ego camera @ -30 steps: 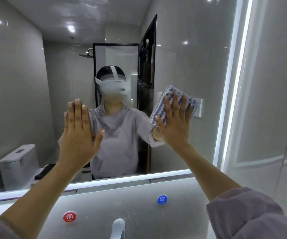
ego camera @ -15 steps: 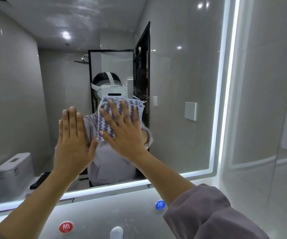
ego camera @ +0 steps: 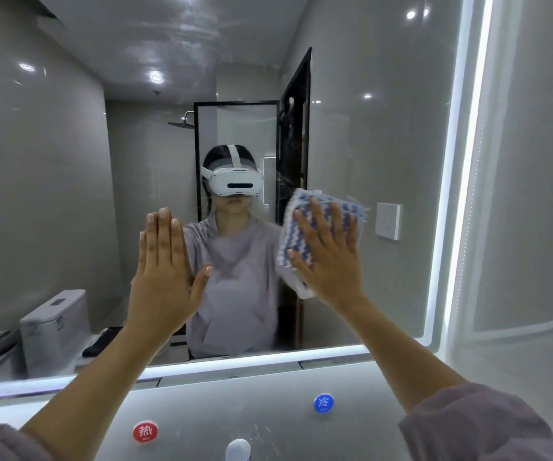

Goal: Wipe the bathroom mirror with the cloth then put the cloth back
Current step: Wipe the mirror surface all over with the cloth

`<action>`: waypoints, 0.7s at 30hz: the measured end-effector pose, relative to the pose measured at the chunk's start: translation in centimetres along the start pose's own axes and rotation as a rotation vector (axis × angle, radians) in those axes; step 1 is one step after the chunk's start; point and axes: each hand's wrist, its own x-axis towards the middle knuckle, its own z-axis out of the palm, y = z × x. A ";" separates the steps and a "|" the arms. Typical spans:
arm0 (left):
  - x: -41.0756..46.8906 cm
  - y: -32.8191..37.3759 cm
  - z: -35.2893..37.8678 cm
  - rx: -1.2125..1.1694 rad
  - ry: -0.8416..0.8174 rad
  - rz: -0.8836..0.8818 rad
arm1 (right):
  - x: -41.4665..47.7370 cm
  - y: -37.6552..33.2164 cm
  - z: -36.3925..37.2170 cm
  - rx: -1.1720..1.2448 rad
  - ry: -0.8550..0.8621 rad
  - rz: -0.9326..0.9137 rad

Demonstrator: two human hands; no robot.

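Cloth (ego camera: 318, 227) swept back right from mirror (ego camera: 68, 194) centre; right hand (ego camera: 330, 257) flat, pressing it. Left hand (ego camera: 165, 271) flat on glass, unmoved. Wiping ongoing; return pending.

Glossy grey tiled walls (ego camera: 534, 161) are lit by a bright white light strip (ego camera: 468, 128) and ceiling spotlights (ego camera: 156, 76). A white toilet cistern (ego camera: 55, 327) stands at left, a black-framed glass shower screen (ego camera: 238, 128) farther back. Below, a red round sticker (ego camera: 145, 431) and a blue round sticker (ego camera: 323, 403) flank a chrome tap (ego camera: 237, 449).
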 end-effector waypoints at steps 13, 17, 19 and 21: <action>0.1 -0.4 1.1 -0.022 0.014 -0.004 | 1.3 3.1 -0.5 0.103 -0.012 0.290; 0.0 -0.3 1.1 -0.019 0.013 -0.005 | 3.1 0.9 -1.0 0.089 -0.005 0.189; 0.0 -0.3 0.9 -0.022 0.007 -0.004 | 4.5 -1.3 -1.2 0.073 0.020 0.133; 0.0 -0.2 0.7 -0.030 -0.002 -0.009 | 6.0 -4.2 -1.6 0.072 0.044 0.088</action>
